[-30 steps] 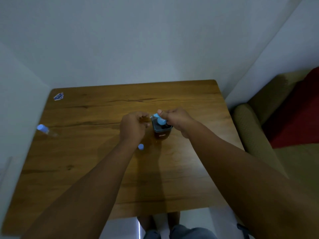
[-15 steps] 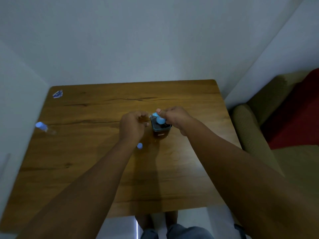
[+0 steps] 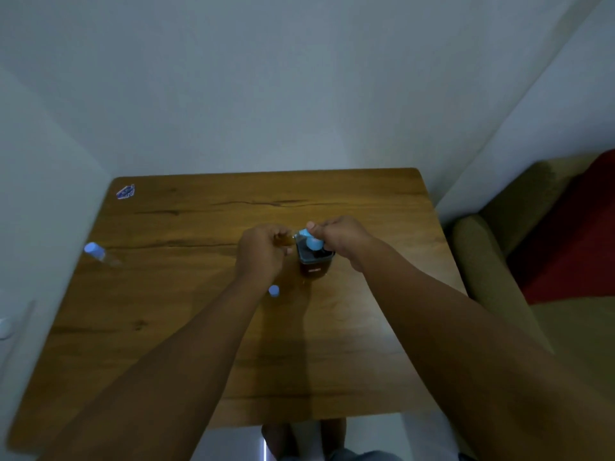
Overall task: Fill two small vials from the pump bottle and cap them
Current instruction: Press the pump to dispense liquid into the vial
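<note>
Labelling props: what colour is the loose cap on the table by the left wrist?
Light blue loose cap, seen in the head view.

- My left hand (image 3: 261,252) gripped a vial (image 3: 285,240) held at the nozzle of the pump bottle (image 3: 312,257).
- My right hand (image 3: 342,237) curled round the blue pump head (image 3: 311,239).
- A loose cap (image 3: 274,290) lay on the table (image 3: 186,327); a capped vial (image 3: 98,253) lay far left.
</note>
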Demonstrator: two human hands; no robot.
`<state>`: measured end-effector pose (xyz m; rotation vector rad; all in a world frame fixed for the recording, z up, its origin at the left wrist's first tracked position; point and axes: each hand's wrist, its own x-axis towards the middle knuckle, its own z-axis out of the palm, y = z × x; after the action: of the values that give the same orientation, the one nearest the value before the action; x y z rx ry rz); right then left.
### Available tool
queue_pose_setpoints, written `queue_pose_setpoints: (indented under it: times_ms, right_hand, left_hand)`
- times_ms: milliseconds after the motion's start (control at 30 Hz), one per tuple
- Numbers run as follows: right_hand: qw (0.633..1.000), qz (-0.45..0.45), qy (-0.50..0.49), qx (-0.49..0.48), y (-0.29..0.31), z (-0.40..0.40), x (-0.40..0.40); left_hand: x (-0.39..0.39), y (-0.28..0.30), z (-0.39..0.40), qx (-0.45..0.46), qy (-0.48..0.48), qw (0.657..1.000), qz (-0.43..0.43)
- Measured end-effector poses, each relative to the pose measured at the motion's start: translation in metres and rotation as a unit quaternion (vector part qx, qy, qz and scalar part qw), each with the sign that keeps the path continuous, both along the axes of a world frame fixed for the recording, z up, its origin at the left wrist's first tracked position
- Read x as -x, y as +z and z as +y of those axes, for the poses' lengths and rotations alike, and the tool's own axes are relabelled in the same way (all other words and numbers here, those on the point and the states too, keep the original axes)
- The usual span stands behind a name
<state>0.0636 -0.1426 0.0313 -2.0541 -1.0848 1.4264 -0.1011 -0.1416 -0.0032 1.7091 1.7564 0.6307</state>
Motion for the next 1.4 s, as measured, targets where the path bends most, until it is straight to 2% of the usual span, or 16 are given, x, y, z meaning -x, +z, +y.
queue_pose_setpoints:
  times_ms: [233, 533, 1133, 1400]
  right_hand:
    - [0.999, 0.038, -0.015, 0.006, 0.003, -0.010, -0.003]
    - [1.000, 0.002, 0.004, -0.012, 0.000, -0.002, -0.003]
    - [0.999, 0.024, -0.022, 0.004, -0.004, -0.006, -0.004]
    - [1.000, 0.000, -0.014, -0.011, -0.006, 0.000, -0.002]
  left_hand:
    - [0.001, 0.003, 0.001, 0.005, 0.002, 1.000, 0.000]
    - [0.001, -0.002, 0.002, 0.003, 0.009, 1.000, -0.018]
    - [0.001, -0.005, 0.002, 0.000, 0.009, 1.000, -0.016]
    - [0.001, -0.008, 0.004, -0.005, 0.007, 0.999, -0.033]
